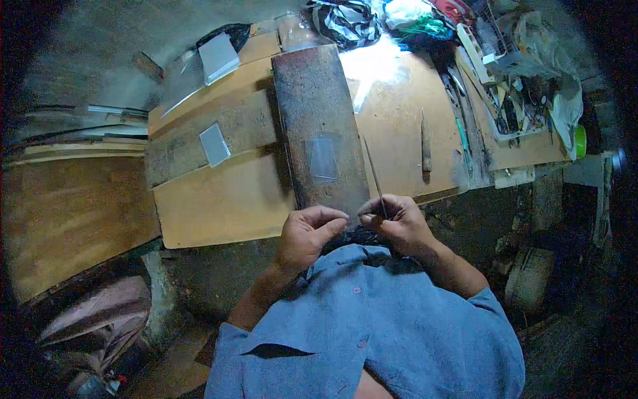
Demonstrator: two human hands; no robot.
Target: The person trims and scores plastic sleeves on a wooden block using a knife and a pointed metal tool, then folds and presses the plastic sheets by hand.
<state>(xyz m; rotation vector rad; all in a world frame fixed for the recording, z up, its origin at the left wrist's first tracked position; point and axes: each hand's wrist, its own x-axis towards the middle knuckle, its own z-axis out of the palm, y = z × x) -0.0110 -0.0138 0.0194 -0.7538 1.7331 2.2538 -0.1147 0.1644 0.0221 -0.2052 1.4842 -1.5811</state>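
My left hand is closed in a pinch at the near end of a dark, worn board. Whatever its fingertips hold, if anything, is too small to make out. Close beside it, my right hand grips a thin dark rod that points up and away along the board's right edge. A clear rectangular sheet lies flat on the board ahead of both hands. To the left, a pale rectangular sheet rests on a wooden plank.
A stack of pale sheets sits at the back left. Right of the board lies a slim pointed tool. A white tray of tools stands far right, near a green round object. Plastic bags crowd the back.
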